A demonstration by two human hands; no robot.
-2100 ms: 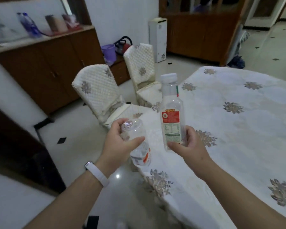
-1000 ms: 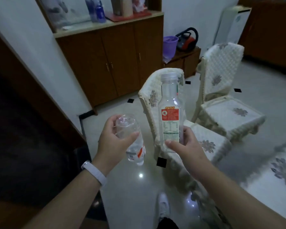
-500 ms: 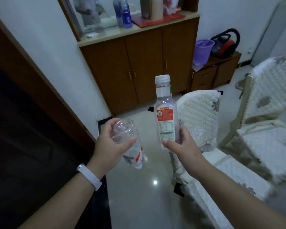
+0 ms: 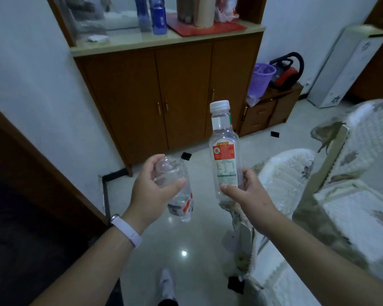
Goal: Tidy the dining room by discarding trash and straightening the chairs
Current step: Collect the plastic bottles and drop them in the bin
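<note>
My left hand (image 4: 152, 192) grips a small clear plastic bottle (image 4: 177, 191) held upside down, its red-and-white label end pointing at the floor. A taller clear bottle (image 4: 224, 151) with a white cap and red label stands upright in my right hand (image 4: 247, 195), which holds it round its base. Both bottles hover over the glossy floor. Two chairs with white quilted covers sit to the right: a near chair (image 4: 281, 180) just behind my right hand and a far chair (image 4: 363, 138) beyond it.
A brown wooden cabinet (image 4: 164, 96) stands straight ahead against the wall, with bottles on its top. A purple basket (image 4: 261, 79) and a red-black vacuum (image 4: 285, 70) rest on a low unit to its right. A dark doorway (image 4: 20, 195) lies left. My shoe (image 4: 166, 283) shows below.
The view has swung left, away from the table and toward the cabinet. The chairs slid to the right edge. Both hands keep the same hold on their bottles.
</note>
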